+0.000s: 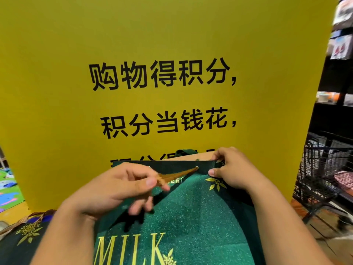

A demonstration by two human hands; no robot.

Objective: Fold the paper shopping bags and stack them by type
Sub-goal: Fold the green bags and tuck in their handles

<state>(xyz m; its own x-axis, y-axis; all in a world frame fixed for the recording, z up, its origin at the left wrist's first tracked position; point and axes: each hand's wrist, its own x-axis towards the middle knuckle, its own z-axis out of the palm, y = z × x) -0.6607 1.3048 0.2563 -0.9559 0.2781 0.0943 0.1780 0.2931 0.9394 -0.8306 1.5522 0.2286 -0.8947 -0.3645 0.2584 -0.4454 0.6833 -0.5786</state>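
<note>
Here, head view: green bag (191,217) marked "MILK", low centre, before yellow sign (76,73). Left hand (114,188) pinching gold handle (177,174) between thumb and fingers. Right hand (231,167) pinching bag's top right rim. Second bag (24,234) lower left; wire basket (324,169) right.

Both hands (118,186) (235,169) forward, fingers pinched.

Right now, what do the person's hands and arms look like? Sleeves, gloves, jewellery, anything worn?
Both are bare. The left hand and right hand wear no gloves, and no rings show on the fingers in view. Both forearms are uncovered up to the frame edge, with no sleeve cuffs, watch or wristband visible. Fingernails are short and unpainted. No markings or bandages show.
</note>
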